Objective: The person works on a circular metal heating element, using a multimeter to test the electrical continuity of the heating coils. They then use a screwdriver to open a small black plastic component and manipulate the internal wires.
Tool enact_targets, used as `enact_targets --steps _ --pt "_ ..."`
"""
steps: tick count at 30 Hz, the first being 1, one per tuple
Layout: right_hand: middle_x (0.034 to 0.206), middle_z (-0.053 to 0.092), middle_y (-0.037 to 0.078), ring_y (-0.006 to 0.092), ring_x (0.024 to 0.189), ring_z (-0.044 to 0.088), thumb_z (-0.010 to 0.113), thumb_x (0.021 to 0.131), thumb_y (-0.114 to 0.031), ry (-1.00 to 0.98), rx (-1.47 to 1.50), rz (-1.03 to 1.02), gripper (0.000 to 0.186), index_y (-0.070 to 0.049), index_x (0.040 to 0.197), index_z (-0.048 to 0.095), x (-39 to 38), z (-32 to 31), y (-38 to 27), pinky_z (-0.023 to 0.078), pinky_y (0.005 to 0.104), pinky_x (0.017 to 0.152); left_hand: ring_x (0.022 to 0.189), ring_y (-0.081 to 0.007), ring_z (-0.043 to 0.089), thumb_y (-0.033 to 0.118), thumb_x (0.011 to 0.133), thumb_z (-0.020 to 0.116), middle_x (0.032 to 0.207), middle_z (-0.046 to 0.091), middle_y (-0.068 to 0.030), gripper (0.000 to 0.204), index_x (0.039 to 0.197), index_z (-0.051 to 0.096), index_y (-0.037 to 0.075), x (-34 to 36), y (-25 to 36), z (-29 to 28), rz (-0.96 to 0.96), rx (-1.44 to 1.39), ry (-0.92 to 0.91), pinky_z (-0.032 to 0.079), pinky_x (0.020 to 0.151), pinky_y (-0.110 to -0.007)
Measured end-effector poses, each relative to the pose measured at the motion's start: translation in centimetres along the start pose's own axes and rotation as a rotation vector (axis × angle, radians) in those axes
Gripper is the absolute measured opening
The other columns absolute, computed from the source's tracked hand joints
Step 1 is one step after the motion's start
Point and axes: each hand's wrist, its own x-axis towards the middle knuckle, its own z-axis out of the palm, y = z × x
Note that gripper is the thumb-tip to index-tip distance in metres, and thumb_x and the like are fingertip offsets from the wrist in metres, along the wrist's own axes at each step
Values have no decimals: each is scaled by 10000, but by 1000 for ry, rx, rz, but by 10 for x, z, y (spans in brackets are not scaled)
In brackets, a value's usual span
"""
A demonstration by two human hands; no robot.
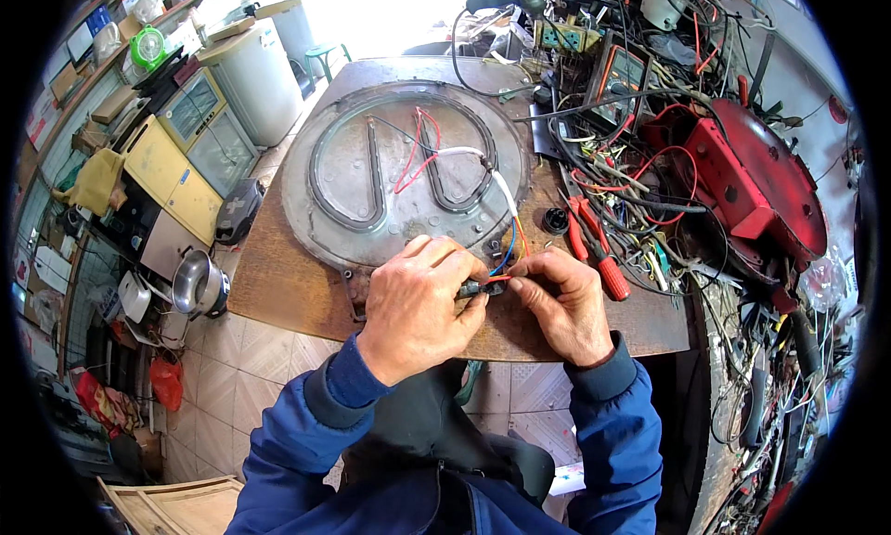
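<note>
On the wooden table (pixel 269 289) lies a round metal heating plate (pixel 316 224), its curved heating tube (pixel 376 178) uppermost. Red wires (pixel 405 176) and a white sleeve (pixel 506 192) run across it; blue and red wires leave the sleeve toward my hands. At the plate's near edge my left hand (pixel 418 298) is closed on a small dark part (pixel 471 290), mostly covered by the fingers. Beside it, my right hand (pixel 563 303) pinches a short red wire (pixel 499 278) between thumb and fingertips. Exactly how wire and part join cannot be made out.
Red-handled pliers (pixel 577 231), a screwdriver (pixel 613 277) and a black round cap (pixel 555 221) lie right of the plate. Tangled cables, a multimeter (pixel 622 78) and a red pan-shaped housing (pixel 770 187) crowd the right side. A metal pot (pixel 197 283) stands at left.
</note>
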Motion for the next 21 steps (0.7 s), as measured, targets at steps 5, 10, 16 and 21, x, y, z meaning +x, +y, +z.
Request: enact_targets --steps 5,10,16,21 --pt "876 688 104 193 812 655 760 910 -24 24 89 79 119 0 1024 733 0 3 13 514 330 740 934 -319 681 76 730 789 949 703 -96 192 913 731 77 2 2 1 -10 1 3 549 816 -432" --pt "887 709 95 177 827 663 759 904 -24 32 121 115 125 6 1023 737 0 3 16 521 318 761 927 -325 678 61 734 768 938 694 -107 216 946 729 64 1 1 -2 -5 11 -4 545 808 -433" --pt "907 724 105 158 843 682 738 881 -8 30 159 88 114 19 992 742 0 2 17 535 319 759 883 -333 664 33 729 753 919 680 -115 261 987 715 48 1 -1 -5 -26 -30 -35 537 788 -426" --pt "961 718 90 128 832 674 653 910 46 95 324 158 263 36 1171 678 -1 3 16 541 271 744 848 -325 656 19 722 750 906 673 -123 274 992 712 37 4 -1 -4 19 -18 -23 532 768 -418"
